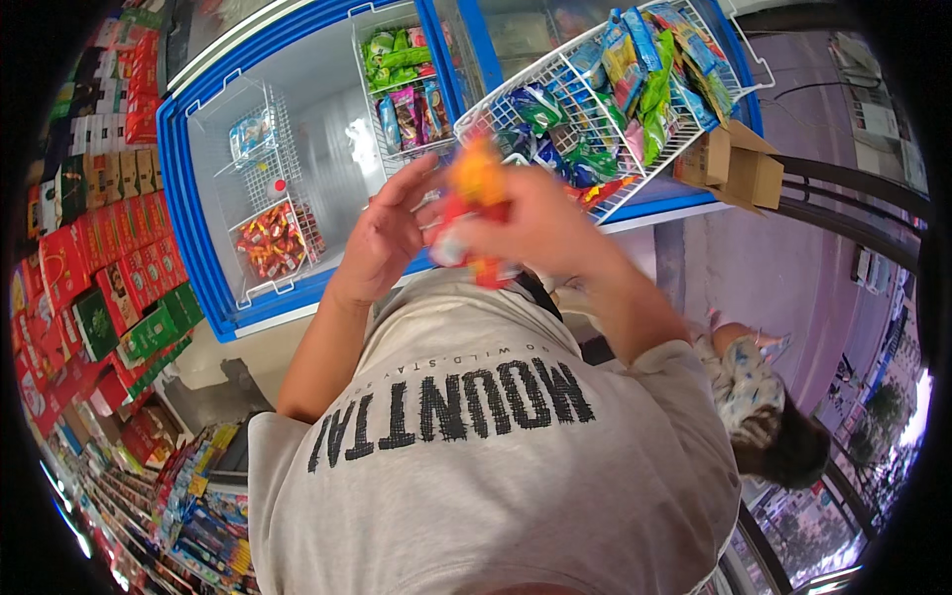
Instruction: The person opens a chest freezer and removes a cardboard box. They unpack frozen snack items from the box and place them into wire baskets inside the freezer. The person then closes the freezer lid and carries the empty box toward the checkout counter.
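Note:
My right hand [532, 219] is shut on blurred red and orange packets [476, 201], above the near edge of a blue-rimmed chest freezer [204, 245]. Close beside them is my left hand [390, 227], palm facing the packets and fingers bent; whether it touches them I cannot tell. Inside the freezer at left, a white wire basket [245, 294] holds red and orange packets [271, 242] and a blue-white packet [251, 137]. A second basket [364, 82] holds green, pink and blue packets. At right, a tilted wire basket [535, 63] with many wrapped packets rests across the freezer top.
An open cardboard box [732, 167] stands at the freezer's right corner. Red and green cartons [111, 275] are stacked at left, above shelves of packaged goods [212, 528]. Another person [751, 394] is low down at right, near dark metal frames.

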A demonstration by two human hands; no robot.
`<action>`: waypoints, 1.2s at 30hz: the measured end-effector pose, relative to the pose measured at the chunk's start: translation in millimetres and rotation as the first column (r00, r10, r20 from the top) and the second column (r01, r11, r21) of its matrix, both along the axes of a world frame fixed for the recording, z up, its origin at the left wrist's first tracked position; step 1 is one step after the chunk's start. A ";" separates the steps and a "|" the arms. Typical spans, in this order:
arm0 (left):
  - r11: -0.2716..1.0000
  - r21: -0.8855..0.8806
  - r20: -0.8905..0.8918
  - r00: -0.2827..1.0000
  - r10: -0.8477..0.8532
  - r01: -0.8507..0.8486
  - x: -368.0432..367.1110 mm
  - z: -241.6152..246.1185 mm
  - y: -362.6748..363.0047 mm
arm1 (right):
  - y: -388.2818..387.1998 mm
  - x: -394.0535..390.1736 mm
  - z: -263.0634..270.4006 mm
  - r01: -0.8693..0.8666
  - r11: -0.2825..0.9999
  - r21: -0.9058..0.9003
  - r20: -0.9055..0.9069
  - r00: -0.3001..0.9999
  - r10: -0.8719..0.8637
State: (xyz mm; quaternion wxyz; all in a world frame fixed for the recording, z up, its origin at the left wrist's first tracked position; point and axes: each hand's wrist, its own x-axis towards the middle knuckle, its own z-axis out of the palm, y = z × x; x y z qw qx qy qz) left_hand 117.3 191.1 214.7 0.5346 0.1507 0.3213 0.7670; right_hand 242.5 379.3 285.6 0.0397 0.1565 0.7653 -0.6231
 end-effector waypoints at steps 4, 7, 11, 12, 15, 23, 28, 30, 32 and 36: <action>0.972 -0.110 0.111 0.974 -0.198 0.210 -14.9 -24.2 -39.1 | -43.7 -19.2 -13.4 -0.002 0.982 0.189 -0.128 0.991 0.027; 0.990 -0.043 0.253 0.960 -0.117 0.132 -13.3 -46.2 -70.6 | -9.8 6.0 -24.1 0.252 0.967 0.028 -0.091 0.964 -0.249; 0.978 -0.146 0.512 0.835 0.202 -0.147 -33.1 -101.8 -129.3 | 97.0 62.1 -97.0 0.284 0.833 0.475 0.100 0.923 -0.371; 0.948 -0.255 0.489 0.820 0.297 -0.191 -43.4 -119.1 -143.2 | 116.1 81.3 -119.9 -0.016 0.757 0.653 0.329 0.907 -0.264; 0.736 -0.580 0.326 0.727 0.604 -0.350 -73.9 -183.0 -195.5 | 123.6 122.8 -165.7 -0.345 0.603 0.720 0.475 0.877 -0.065; 0.369 -0.757 0.103 0.460 0.882 -0.539 -161.2 -294.5 -357.6 | 109.9 85.7 -146.5 -0.564 0.510 0.649 0.715 0.681 -0.157; 0.253 -0.813 -0.073 0.523 0.849 -0.524 -161.7 -303.1 -341.5 | 103.4 67.7 -143.0 -0.323 0.782 0.533 0.621 0.777 -0.102; 0.268 -0.804 -0.089 0.553 0.829 -0.531 -153.0 -304.9 -316.4 | 100.8 67.2 -168.6 -0.366 0.810 0.457 0.652 0.758 -0.026; 0.426 -0.748 -0.048 0.681 0.731 -0.510 -136.7 -289.7 -273.8 | 91.6 67.7 -189.0 -0.369 0.746 0.554 0.656 0.745 -0.119; 0.551 -0.714 -0.046 0.814 0.579 -0.432 -100.4 -256.1 -202.7 | 83.5 62.2 -194.1 -0.360 0.723 0.589 0.683 0.700 -0.209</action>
